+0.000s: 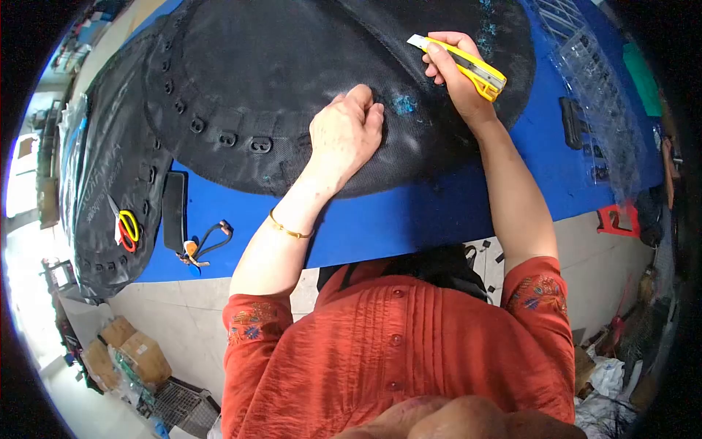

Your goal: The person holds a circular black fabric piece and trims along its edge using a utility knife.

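A large round piece of black mesh with buckles along its edge lies on the blue table. My left hand is closed on the mesh near its middle, the fingers curled down; whether they pinch the fabric is hard to see. In my right hand is a yellow utility knife, held above the right part of the mesh with its tip to the upper left. Blue specks mark the mesh between my hands.
Another black mesh piece lies at the left with scissors on it. Near it are a black strip and a corded item. Clear plastic and a black object lie at the right.
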The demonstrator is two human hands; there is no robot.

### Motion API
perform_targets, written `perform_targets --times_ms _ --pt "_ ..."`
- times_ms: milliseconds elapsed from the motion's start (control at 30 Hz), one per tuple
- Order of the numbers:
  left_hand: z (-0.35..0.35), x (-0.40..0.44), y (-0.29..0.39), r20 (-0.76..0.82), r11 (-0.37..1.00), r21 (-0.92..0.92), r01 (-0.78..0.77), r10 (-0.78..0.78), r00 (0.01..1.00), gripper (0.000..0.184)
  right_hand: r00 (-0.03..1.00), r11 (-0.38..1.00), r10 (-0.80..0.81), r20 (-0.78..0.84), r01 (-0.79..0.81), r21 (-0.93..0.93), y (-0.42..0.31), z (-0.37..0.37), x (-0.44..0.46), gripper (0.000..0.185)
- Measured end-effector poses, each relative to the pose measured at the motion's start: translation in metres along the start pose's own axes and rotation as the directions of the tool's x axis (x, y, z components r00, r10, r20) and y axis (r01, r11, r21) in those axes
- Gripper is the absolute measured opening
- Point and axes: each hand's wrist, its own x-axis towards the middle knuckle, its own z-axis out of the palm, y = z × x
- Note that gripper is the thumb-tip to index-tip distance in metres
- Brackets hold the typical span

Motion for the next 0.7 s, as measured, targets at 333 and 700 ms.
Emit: perform_targets --times_ms 333,700 --pt "-0.004 0.008 -0.003 -0.089 0.998 -0.051 -0.041 0.037 0.995 0.024 0.951 0.998 -0.051 0.305 0.038 0.049 -0.017 -0.003 -0.020 0.012" --pt "-0.007 0.010 -0.004 -0.036 0.995 -0.098 0.026 -0.030 0.999 0.026 0.901 0.914 -0.277 0.334 0.354 -0.196 -0.025 0.009 -0.021 0.007"
